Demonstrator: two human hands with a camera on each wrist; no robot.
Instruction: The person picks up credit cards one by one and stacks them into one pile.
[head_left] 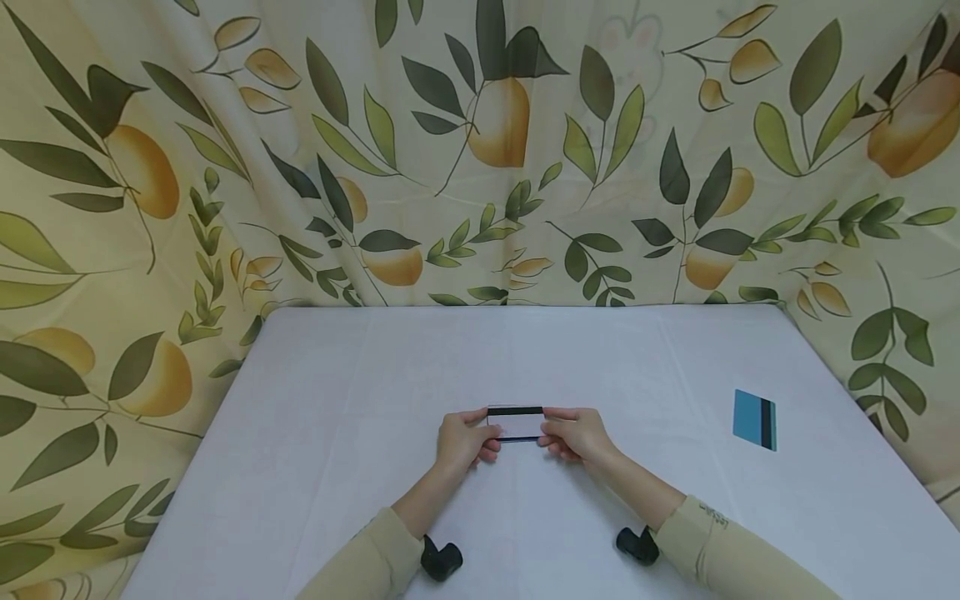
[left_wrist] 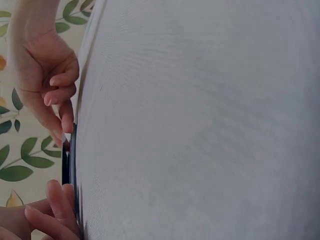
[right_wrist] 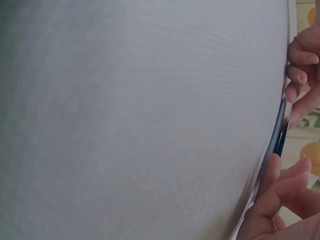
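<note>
A white card with a black stripe [head_left: 515,425] is held between both hands near the middle of the table. My left hand [head_left: 461,440] pinches its left end, thumb on top and fingers at the edge and below. At the right end, my right hand [head_left: 577,433] grips it the same way. A dark line shows along the card's near edge; whether a second card lies beneath, I cannot tell. Both wrist views catch the card only edge-on, as a thin dark strip [left_wrist: 65,167] between the fingertips, close to the tablecloth.
Off to the right lies a blue card with a black stripe [head_left: 753,420] on the white tablecloth [head_left: 360,367]. Black devices [head_left: 442,561] sit at both wrists, by the beige sleeves. Behind the table hangs a curtain [head_left: 480,217] printed with leaves and fruit.
</note>
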